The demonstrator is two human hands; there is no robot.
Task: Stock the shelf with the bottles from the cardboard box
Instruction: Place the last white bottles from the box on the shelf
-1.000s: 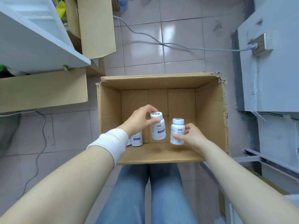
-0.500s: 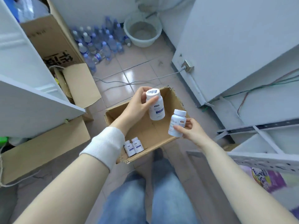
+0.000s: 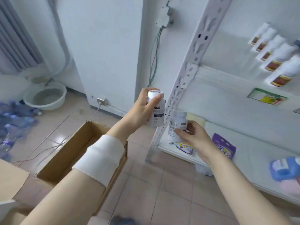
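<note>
Head view: motion blur softens everything, and the label print cannot be read. The left forearm and its white wristband [image 3: 100, 158] cover part of the cardboard box [image 3: 69, 146], so its floor is out of sight. The right bottle [image 3: 177, 122] is half hidden by fingers, and I cannot tell whether it is behind or beside the shelf post [image 3: 183, 75].

Half a second ago both bottles were held over the open box. Now they are raised in front of the shelf [image 3: 253, 153], and the view has swung up from the floor. The two small bottles seen in the box then no longer show.

The left hand [image 3: 139, 111] grips the left bottle [image 3: 156, 114], fingers curled round its cap and body. The right hand [image 3: 194, 135] holds the right bottle low on its side, slightly lower. Both bottles are white plastic cylinders with flat caps. The post is pale perforated metal. The box is plain brown corrugated card. The floor tiles [image 3: 162, 184] are glossy.
</note>
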